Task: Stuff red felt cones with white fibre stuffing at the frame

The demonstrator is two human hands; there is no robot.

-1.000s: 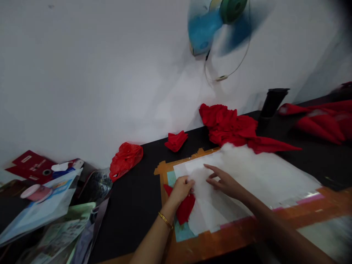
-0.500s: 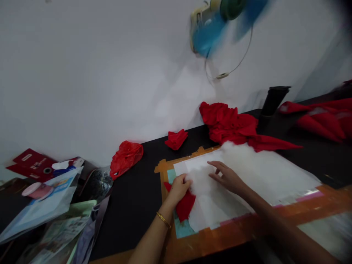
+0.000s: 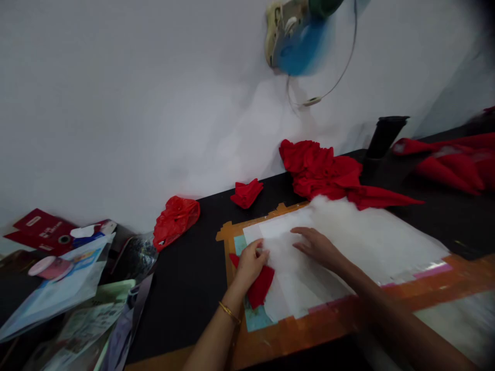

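Observation:
My left hand (image 3: 250,262) is curled over a small red fabric piece (image 3: 262,288), which shows on both sides of it. Thumb and index finger bend toward each other with a small gap; the other fingers are hidden. To the right, my right hand (image 3: 315,245) hovers just over or touches thin white fluffy stuffing (image 3: 288,257), its fingers apart and holding nothing visible. Beneath both hands lies a white sheet (image 3: 328,288). A thicker heap of white stuffing (image 3: 348,226) spreads to the right of my right hand.
Orange-brown tape (image 3: 286,337) borders the work area on the black table (image 3: 181,288). Red cloth (image 3: 325,170), a folded red piece (image 3: 246,194) and a red plastic bag (image 3: 176,221) lie by the wall. A black cup (image 3: 386,136) stands right; a fan (image 3: 297,46) spins above.
My left thumb and index finger have parted slightly. My right hand has hardly moved over the stuffing. The whole view has shifted a little.

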